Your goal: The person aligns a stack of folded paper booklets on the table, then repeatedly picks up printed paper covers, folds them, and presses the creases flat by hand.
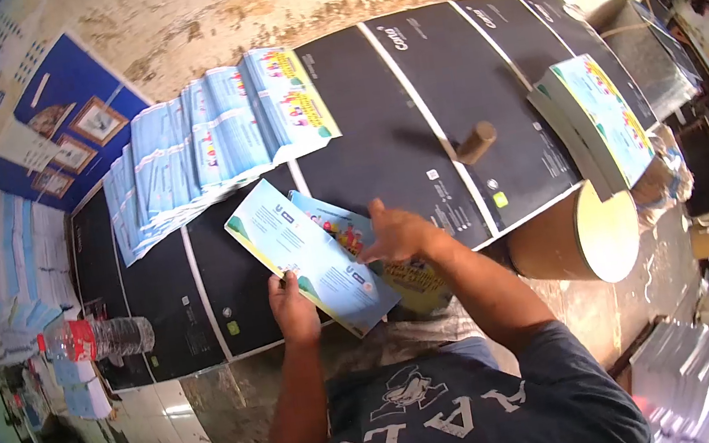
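Observation:
A light-blue printed sheet (299, 247) with a green and yellow edge lies tilted over the near edge of the black-covered table. My left hand (294, 310) grips its lower left edge, thumb on top and the other fingers mostly hidden below. Partly under it is a second printed piece (339, 224) with colourful figures and a yellow part hanging toward my body. Over this piece is my right hand (399, 235), its fingers apart, one stretched toward the far side and the thumb side near the blue sheet. Whether the two printed pieces are joined I cannot tell.
Overlapping blue booklets (207, 138) lie at the back left. A thick stack (602, 114) sits at the right edge, near a short brown cylinder (477, 143). A water bottle (108, 336) lies at the left. A large round drum (605, 231) stands beside the table (351, 68).

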Available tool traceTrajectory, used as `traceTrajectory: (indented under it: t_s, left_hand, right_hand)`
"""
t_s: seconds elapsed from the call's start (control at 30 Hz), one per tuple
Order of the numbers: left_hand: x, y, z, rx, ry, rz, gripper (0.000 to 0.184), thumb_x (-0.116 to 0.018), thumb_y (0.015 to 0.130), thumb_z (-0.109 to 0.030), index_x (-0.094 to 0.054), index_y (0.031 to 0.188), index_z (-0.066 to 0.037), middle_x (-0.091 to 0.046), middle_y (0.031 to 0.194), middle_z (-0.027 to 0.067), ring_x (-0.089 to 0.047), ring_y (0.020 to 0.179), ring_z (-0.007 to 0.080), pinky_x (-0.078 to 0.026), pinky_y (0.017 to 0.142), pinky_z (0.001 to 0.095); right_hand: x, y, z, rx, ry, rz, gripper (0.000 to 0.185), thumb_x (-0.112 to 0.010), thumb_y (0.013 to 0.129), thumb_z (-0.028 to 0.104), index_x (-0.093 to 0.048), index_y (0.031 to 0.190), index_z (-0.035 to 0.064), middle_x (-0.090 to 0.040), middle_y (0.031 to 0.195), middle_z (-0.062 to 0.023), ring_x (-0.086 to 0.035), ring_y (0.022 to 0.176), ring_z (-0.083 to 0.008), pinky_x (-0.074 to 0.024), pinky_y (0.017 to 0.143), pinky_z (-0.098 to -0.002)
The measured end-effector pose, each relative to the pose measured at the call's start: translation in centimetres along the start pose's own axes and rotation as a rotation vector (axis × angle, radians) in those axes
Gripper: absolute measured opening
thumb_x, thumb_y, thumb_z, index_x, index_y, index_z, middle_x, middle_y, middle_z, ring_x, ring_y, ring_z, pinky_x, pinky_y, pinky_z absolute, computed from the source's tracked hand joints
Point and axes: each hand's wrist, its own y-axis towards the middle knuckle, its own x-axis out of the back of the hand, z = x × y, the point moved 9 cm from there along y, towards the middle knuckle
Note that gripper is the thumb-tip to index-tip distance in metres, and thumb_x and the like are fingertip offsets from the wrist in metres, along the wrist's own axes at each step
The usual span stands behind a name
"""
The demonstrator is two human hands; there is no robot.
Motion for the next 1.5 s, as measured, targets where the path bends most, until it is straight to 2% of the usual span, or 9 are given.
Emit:
traceTrajectory:
  t_s: [0.17, 0.23, 0.33, 0.43, 0.73, 0.83, 0.93, 1.2, 1.5]
  left_hand:
    - [-2.6, -0.1, -1.0, 0.064, 0.034, 0.063, 0.028, -0.055, 0.103, -0.012, -0.055, 0.125, 0.005, -0.062, 0.116, 0.0137, -0.062, 0.106, 0.0192, -0.049, 0.093, 0.0344]
    - [-2.1, -0.3, -1.5, 0.028, 0.064, 0.093, 0.034, -0.06, 0.101, -0.01, -0.056, 0.13, 0.007, -0.066, 0.113, 0.0119, -0.064, 0.101, 0.0166, -0.05, 0.089, 0.03]
    - [-1.5, -0.3, -2.0, 0.005, 0.357, 0.047, 0.038, -0.064, 0.098, -0.008, -0.057, 0.132, 0.008, -0.069, 0.108, 0.0092, -0.064, 0.096, 0.0129, -0.05, 0.087, 0.0265]
    - [-2.0, -0.1, -1.7, -0.084, 0.592, 0.098, 0.044, -0.065, 0.096, -0.006, -0.056, 0.137, 0.002, -0.071, 0.098, 0.0085, -0.064, 0.085, 0.0098, -0.051, 0.076, 0.0257]
    - [-3.0, 0.8, -1.3, -0.04, 0.869, 0.038, 0.051, -0.072, 0.089, -0.017, -0.06, 0.136, -0.004, -0.073, 0.088, 0.0088, -0.065, 0.075, 0.0118, -0.051, 0.071, 0.03]
    - [-3.5, 0.5, -1.1, 0.002, 0.923, 0.073, 0.055, -0.07, 0.093, -0.012, -0.051, 0.144, -0.002, -0.072, 0.1, 0.0123, -0.066, 0.085, 0.014, -0.053, 0.075, 0.0297]
    - [-3.5, 0.3, -0.9, -0.021, 0.91, 0.069, 0.055, -0.069, 0.094, -0.009, -0.05, 0.145, -0.002, -0.072, 0.102, 0.0123, -0.066, 0.087, 0.0128, -0.053, 0.076, 0.0294]
    - [-9.3, -2.7, -1.8, -0.16, 0.547, 0.379, 0.057, -0.067, 0.095, -0.005, -0.047, 0.148, -0.006, -0.073, 0.108, 0.0082, -0.064, 0.09, 0.0076, -0.052, 0.081, 0.0258]
    - [-9.6, -2.7, -3.5, -0.209, 0.521, 0.305, 0.049, -0.073, 0.091, -0.007, -0.059, 0.138, -0.005, -0.071, 0.103, 0.0078, -0.066, 0.087, 0.0087, -0.056, 0.075, 0.0253]
  right_hand:
    - [3.8, -8.1, -2.9, 0.157, 0.31, -0.302, 0.059, -0.065, 0.09, 0.025, -0.041, 0.137, -0.0022, -0.068, 0.101, -0.0306, -0.067, 0.097, -0.0467, -0.0523, 0.085, -0.0517]
    - [9.1, -15.1, -9.0, -0.298, 0.807, -0.274, 0.058, -0.066, 0.092, 0.024, -0.043, 0.141, 0.0019, -0.068, 0.109, -0.0269, -0.071, 0.093, -0.0378, -0.0555, 0.081, -0.0476]
    - [19.6, -19.3, -19.2, -0.077, 0.757, -0.874, 0.044, -0.063, 0.094, 0.011, -0.051, 0.134, -0.0011, -0.069, 0.113, -0.017, -0.07, 0.087, -0.0239, -0.057, 0.072, -0.0356]
    - [22.0, -14.7, -26.6, 0.17, 0.985, -0.876, 0.039, -0.064, 0.093, 0.009, -0.054, 0.128, -0.0049, -0.069, 0.111, -0.0157, -0.07, 0.087, -0.0241, -0.057, 0.074, -0.0349]
    - [18.4, -1.5, -37.0, -0.154, 0.614, -0.624, 0.062, -0.075, 0.084, 0.022, -0.052, 0.134, -0.0063, -0.065, 0.118, -0.0224, -0.067, 0.098, -0.0272, -0.0529, 0.088, -0.0389]
    - [20.9, -5.6, -34.7, -0.224, -0.076, -1.144, 0.052, -0.072, 0.089, 0.019, -0.055, 0.131, -0.005, -0.062, 0.121, -0.0279, -0.063, 0.108, -0.0368, -0.0477, 0.097, -0.0426]
    - [20.5, -11.4, -26.7, -0.144, 0.088, -1.334, 0.049, -0.069, 0.092, 0.018, -0.055, 0.132, -0.0062, -0.063, 0.122, -0.0261, -0.063, 0.114, -0.0363, -0.05, 0.096, -0.0415]
    - [-0.3, -5.4, -4.8, 0.229, 1.213, -0.335, 0.053, -0.078, 0.088, 0.012, -0.052, 0.132, -0.0029, -0.062, 0.129, -0.0183, -0.064, 0.106, -0.0221, -0.0521, 0.095, -0.0338]
    - [0.2, -4.8, -1.5, 0.257, 1.448, -0.292, 0.026, -0.075, 0.087, 0.001, -0.067, 0.112, 0.0005, -0.073, 0.105, -0.0074, -0.068, 0.093, -0.0137, -0.0527, 0.085, -0.0287]
